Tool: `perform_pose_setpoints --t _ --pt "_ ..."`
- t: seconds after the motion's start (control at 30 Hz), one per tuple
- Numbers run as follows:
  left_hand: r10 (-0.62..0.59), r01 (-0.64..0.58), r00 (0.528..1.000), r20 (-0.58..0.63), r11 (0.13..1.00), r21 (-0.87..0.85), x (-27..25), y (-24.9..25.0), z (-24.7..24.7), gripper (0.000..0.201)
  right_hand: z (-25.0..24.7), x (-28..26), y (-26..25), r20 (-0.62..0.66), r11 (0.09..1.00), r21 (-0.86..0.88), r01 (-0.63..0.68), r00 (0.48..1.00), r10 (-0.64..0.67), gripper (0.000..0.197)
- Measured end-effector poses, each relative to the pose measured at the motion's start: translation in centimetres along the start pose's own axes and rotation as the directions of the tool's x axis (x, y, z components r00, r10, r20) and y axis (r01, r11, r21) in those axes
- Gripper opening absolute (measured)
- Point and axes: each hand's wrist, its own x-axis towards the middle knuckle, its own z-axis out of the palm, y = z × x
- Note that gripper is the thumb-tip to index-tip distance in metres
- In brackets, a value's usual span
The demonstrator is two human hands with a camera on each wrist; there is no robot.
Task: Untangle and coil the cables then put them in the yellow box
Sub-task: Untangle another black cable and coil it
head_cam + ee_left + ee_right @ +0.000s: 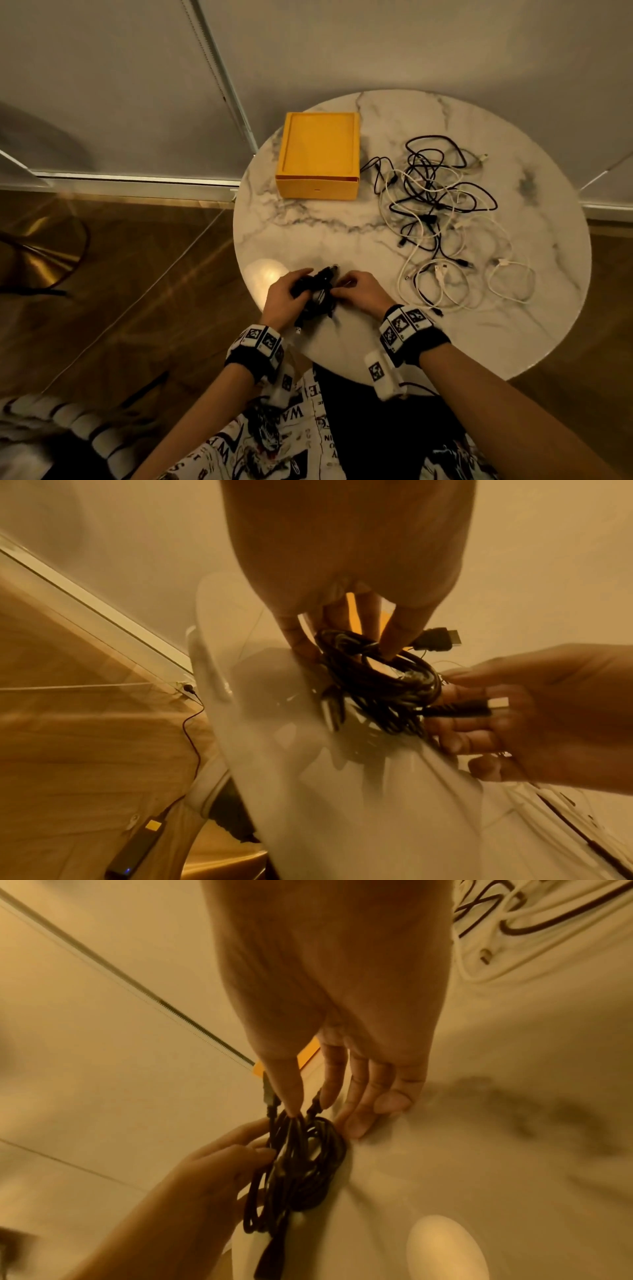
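Note:
A coiled black cable [317, 291] [373, 680] [304, 1161] lies at the near edge of the round marble table [308, 219]. My left hand [286, 298] [342, 631] [212, 1172] grips the coil from the left. My right hand [359, 291] [308, 1104] [479, 718] pinches the coil's strands from the right, with its other fingers resting on the table. The open yellow box [318, 154] stands at the table's far left. A tangle of black and white cables [442, 212] lies right of the box, apart from both hands.
The table stands against a pale wall with a wooden floor to the left. A brass lamp base [41, 260] sits on the floor at far left. A thin wire and a dark device [137, 845] lie on the floor below the table.

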Motion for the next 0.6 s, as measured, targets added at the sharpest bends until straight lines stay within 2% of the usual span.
perform_pose_setpoints --t 0.1,0.2,0.3,0.37,0.47,0.53,0.6 --pt "-0.053 0.053 0.999 0.003 0.993 -0.108 -0.5 0.5 -0.3 0.044 -0.6 -0.3 0.8 0.021 0.993 0.106 -0.041 0.999 0.039 0.012" --pt "-0.037 0.032 0.999 -0.038 0.989 -0.145 -1.1 0.8 -0.9 0.039 -2.3 -1.3 1.2 0.076 0.987 0.132 -0.086 0.994 0.076 0.017" --pt "0.092 -0.111 0.977 -0.193 0.990 -0.087 -0.8 1.8 -1.5 0.031 -6.0 -2.5 1.8 0.017 0.985 0.142 -0.098 0.995 0.097 0.018" --pt "0.192 -0.211 0.954 -0.231 0.976 -0.060 -0.2 3.8 -1.2 0.026 -8.8 -3.8 2.4 -0.073 0.978 0.197 -0.062 0.994 0.078 0.016" --pt "0.277 -0.286 0.956 -0.101 0.953 -0.100 0.1 7.3 0.4 0.020 -11.4 -6.3 3.3 -0.169 0.962 0.274 -0.003 0.984 0.051 0.012" --pt "0.298 -0.288 0.953 0.051 0.946 -0.147 0.5 9.2 2.2 0.023 -12.6 -7.9 4.2 -0.219 0.950 0.313 -0.016 0.972 0.089 0.008" --pt "0.303 -0.279 0.930 0.207 0.950 -0.137 1.2 10.7 4.2 0.028 -13.6 -9.3 5.7 -0.266 0.927 0.375 -0.028 0.954 0.137 0.004"
